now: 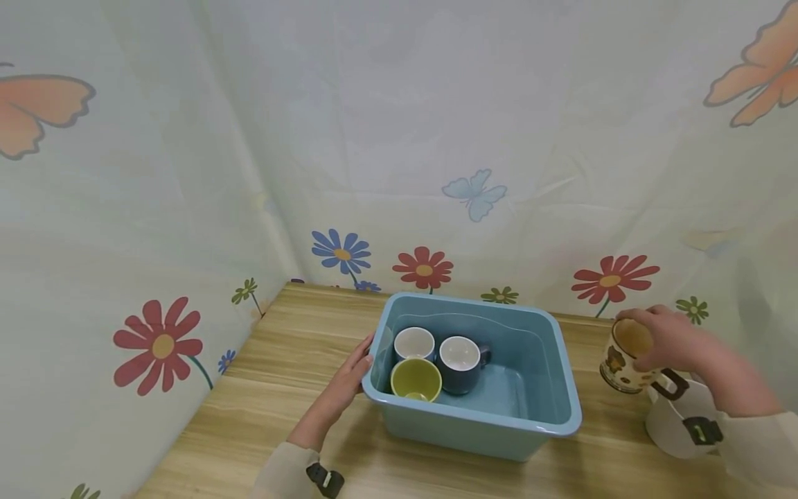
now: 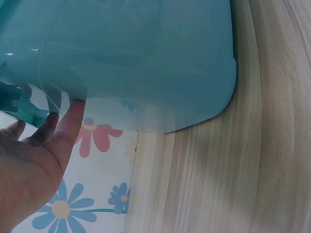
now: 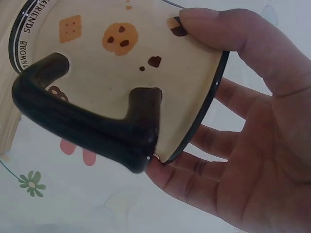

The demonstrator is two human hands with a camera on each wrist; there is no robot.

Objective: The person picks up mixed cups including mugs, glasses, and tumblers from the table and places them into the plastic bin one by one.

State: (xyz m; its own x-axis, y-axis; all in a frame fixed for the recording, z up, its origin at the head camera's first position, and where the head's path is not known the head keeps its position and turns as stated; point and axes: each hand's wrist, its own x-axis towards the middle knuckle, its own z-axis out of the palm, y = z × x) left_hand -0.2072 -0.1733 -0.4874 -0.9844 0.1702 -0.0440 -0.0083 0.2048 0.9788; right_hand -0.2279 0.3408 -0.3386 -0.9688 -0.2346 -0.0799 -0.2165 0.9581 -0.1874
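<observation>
My right hand (image 1: 673, 339) grips a cream mug (image 3: 112, 53) near its rim, thumb on one side and fingers on the other. The mug has cookie prints and a dark handle (image 3: 82, 124); in the head view it is tilted, to the right of a blue plastic bin (image 1: 467, 412). With fairly straight fingers my left hand (image 1: 339, 388) touches the bin's left outer side near the rim. Inside the bin, toward the left, stand a yellow-green cup (image 1: 416, 381), a dark mug with a white inside (image 1: 460, 374) and another white-lined cup (image 1: 414, 344).
A white round container (image 1: 679, 423) stands at the right, partly hidden by my right wrist and the mug. Beneath everything is a wood-grain table (image 1: 312, 326). Behind it hangs a white curtain (image 1: 399, 138) printed with flowers and butterflies.
</observation>
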